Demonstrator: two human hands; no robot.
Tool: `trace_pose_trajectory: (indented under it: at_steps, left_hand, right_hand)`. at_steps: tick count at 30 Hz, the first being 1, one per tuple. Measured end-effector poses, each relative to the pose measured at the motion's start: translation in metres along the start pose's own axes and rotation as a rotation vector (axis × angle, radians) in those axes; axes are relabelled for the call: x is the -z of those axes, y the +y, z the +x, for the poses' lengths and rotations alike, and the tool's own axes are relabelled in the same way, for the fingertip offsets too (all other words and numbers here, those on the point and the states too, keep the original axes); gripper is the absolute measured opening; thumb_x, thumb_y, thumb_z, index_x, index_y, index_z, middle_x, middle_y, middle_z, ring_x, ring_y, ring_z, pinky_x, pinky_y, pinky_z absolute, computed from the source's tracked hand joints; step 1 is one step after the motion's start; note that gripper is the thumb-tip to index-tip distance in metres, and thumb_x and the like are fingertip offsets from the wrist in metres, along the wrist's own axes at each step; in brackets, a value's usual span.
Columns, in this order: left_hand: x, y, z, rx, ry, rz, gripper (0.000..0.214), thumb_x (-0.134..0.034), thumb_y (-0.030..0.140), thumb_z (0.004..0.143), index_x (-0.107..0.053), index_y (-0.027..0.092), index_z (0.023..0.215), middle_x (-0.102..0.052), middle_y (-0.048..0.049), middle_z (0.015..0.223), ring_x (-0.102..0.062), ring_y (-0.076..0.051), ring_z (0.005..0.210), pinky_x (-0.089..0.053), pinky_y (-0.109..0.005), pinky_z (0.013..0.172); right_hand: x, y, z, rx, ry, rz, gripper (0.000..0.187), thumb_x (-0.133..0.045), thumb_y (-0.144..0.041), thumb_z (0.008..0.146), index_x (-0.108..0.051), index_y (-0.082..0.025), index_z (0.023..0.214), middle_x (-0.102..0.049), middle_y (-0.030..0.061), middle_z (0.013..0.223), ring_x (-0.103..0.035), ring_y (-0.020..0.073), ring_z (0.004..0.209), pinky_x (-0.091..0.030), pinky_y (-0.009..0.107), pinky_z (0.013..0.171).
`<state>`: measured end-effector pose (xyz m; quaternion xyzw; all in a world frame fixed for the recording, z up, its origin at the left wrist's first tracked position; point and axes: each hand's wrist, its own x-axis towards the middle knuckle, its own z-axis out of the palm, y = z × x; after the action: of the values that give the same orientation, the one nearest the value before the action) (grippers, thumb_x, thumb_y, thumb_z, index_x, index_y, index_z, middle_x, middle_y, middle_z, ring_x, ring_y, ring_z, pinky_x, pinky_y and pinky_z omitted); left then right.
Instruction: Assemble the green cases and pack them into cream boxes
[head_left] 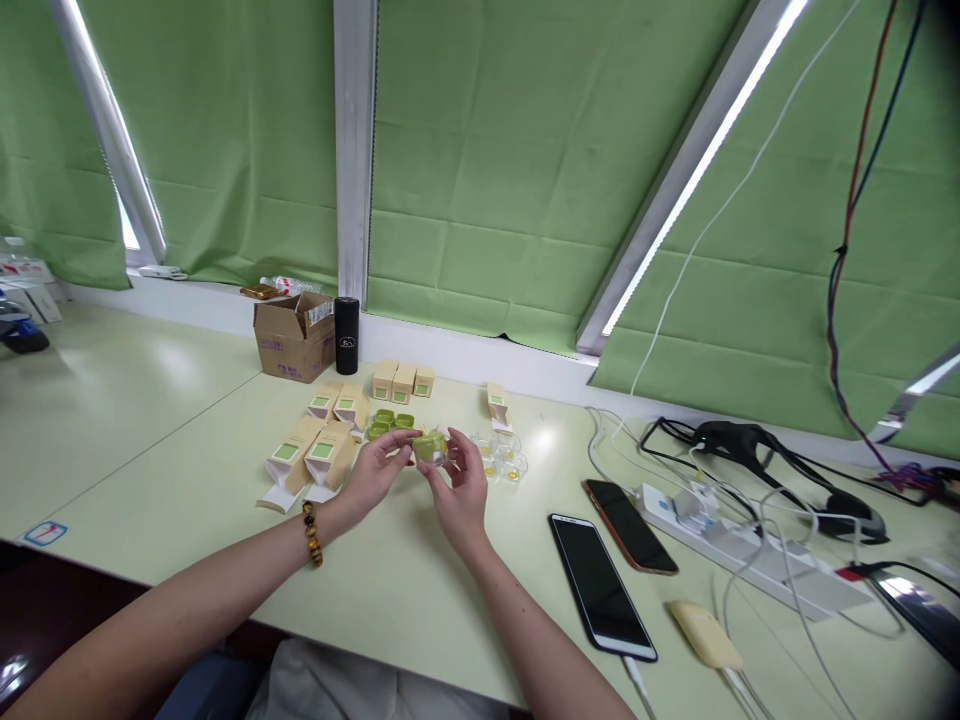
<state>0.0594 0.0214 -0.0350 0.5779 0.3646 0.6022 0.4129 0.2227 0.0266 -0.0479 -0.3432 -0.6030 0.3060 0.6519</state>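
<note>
Between both hands, raised a little over the table, is a small green container with a clear part (pixel 430 448). My left hand (pixel 375 468) pinches its left side with the fingertips; a beaded bracelet is on that wrist. On the other side, my right hand (pixel 460 492) grips it between thumb and fingers. Just behind the left fingers lie several green pieces like small lids (pixel 386 421). Several clear cups with yellow bottoms (pixel 510 462) stand right of the right hand. Left of the hands are small kraft boxes (pixel 330 448), some with white flaps folded out.
A cardboard carton (pixel 292 340) and a black tumbler (pixel 346 336) stand at the back left. More kraft boxes (pixel 403 382) line the back. On the right lie two phones (pixel 600 585), a power strip (pixel 757 555) with tangled cables, a cream power bank (pixel 705 634) and a black headset (pixel 739 440).
</note>
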Motion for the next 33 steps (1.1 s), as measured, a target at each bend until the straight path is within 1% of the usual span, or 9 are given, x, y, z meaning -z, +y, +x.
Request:
trace_pose_trajectory:
  at_steps: [3,8,11,14,21,25,29,31,33]
  left_hand:
    - [0.001,-0.003,0.0,-0.015,-0.018,0.06,0.046,-0.07,0.051,0.095,-0.074,0.022,0.13,-0.075,-0.0129,0.127,-0.07,-0.028,0.118,-0.059,-0.041,0.099]
    - [0.001,-0.005,-0.005,-0.045,-0.07,0.148,0.048,-0.069,0.044,0.098,-0.069,0.024,0.141,-0.073,-0.0125,0.135,-0.067,-0.029,0.126,-0.054,-0.044,0.11]
    - [0.0,-0.002,-0.008,-0.075,-0.073,0.188,0.046,-0.066,0.043,0.099,-0.069,0.025,0.141,-0.071,-0.0129,0.137,-0.066,-0.029,0.126,-0.055,-0.045,0.109]
    - [-0.001,0.0,-0.009,-0.076,-0.087,0.187,0.046,-0.065,0.043,0.1,-0.067,0.026,0.144,-0.07,-0.0125,0.136,-0.066,-0.028,0.125,-0.054,-0.044,0.109]
    - [-0.002,0.003,-0.011,-0.085,-0.089,0.117,0.047,-0.064,0.04,0.102,-0.062,0.023,0.146,-0.072,-0.0118,0.127,-0.068,-0.025,0.118,-0.054,-0.041,0.105]
    - [-0.003,0.004,-0.011,-0.109,-0.033,0.098,0.039,-0.066,0.038,0.1,-0.063,0.022,0.135,-0.072,-0.0117,0.124,-0.068,-0.024,0.117,-0.053,-0.04,0.104]
    - [-0.002,0.004,-0.01,-0.118,0.034,0.136,0.031,-0.067,0.038,0.099,-0.063,0.021,0.125,-0.072,-0.0115,0.122,-0.067,-0.024,0.117,-0.052,-0.04,0.103]
    - [-0.003,0.004,-0.01,-0.112,0.038,0.166,0.03,-0.065,0.039,0.1,-0.062,0.021,0.124,-0.072,-0.0114,0.122,-0.068,-0.024,0.117,-0.052,-0.04,0.103]
    - [-0.004,0.006,-0.01,-0.106,0.038,0.196,0.032,-0.065,0.041,0.1,-0.061,0.021,0.126,-0.071,-0.0119,0.124,-0.068,-0.025,0.118,-0.053,-0.039,0.101]
  right_hand:
    - [0.0,-0.001,0.004,-0.176,0.023,0.218,0.056,-0.083,-0.048,0.085,-0.059,-0.025,0.131,-0.066,0.0086,0.117,-0.07,0.0211,0.1,-0.065,0.039,0.088]
    - [0.003,0.001,0.011,-0.373,-0.008,0.54,0.048,-0.08,-0.057,0.087,-0.061,-0.024,0.117,-0.076,0.0042,0.096,-0.076,0.0208,0.082,-0.068,0.042,0.079]
    - [0.005,0.003,0.013,-0.499,-0.054,0.657,0.049,-0.082,-0.059,0.084,-0.064,-0.023,0.111,-0.079,0.0043,0.092,-0.078,0.0205,0.072,-0.068,0.04,0.072]
    - [0.006,0.007,0.013,-0.566,-0.09,0.702,0.052,-0.084,-0.062,0.082,-0.066,-0.02,0.106,-0.08,0.0054,0.085,-0.078,0.0212,0.066,-0.068,0.036,0.065]
    - [0.008,0.01,0.014,-0.56,-0.14,0.77,0.045,-0.082,-0.058,0.086,-0.066,-0.019,0.103,-0.081,0.0073,0.086,-0.08,0.0232,0.071,-0.069,0.038,0.071]
    - [0.008,0.008,0.014,-0.554,-0.136,0.752,0.045,-0.082,-0.058,0.085,-0.065,-0.02,0.104,-0.081,0.0069,0.09,-0.08,0.0233,0.075,-0.068,0.04,0.076]
    - [0.007,0.006,0.013,-0.484,-0.046,0.69,0.047,-0.085,-0.053,0.083,-0.062,-0.025,0.113,-0.077,0.0045,0.1,-0.078,0.0229,0.086,-0.066,0.046,0.084]
    - [0.007,0.007,0.013,-0.413,0.012,0.585,0.055,-0.088,-0.049,0.078,-0.06,-0.026,0.12,-0.074,0.0052,0.107,-0.075,0.0239,0.096,-0.065,0.049,0.088]
    - [0.006,0.007,0.013,-0.33,0.065,0.418,0.065,-0.091,-0.043,0.072,-0.059,-0.025,0.124,-0.069,0.0071,0.113,-0.071,0.0253,0.106,-0.063,0.047,0.091]
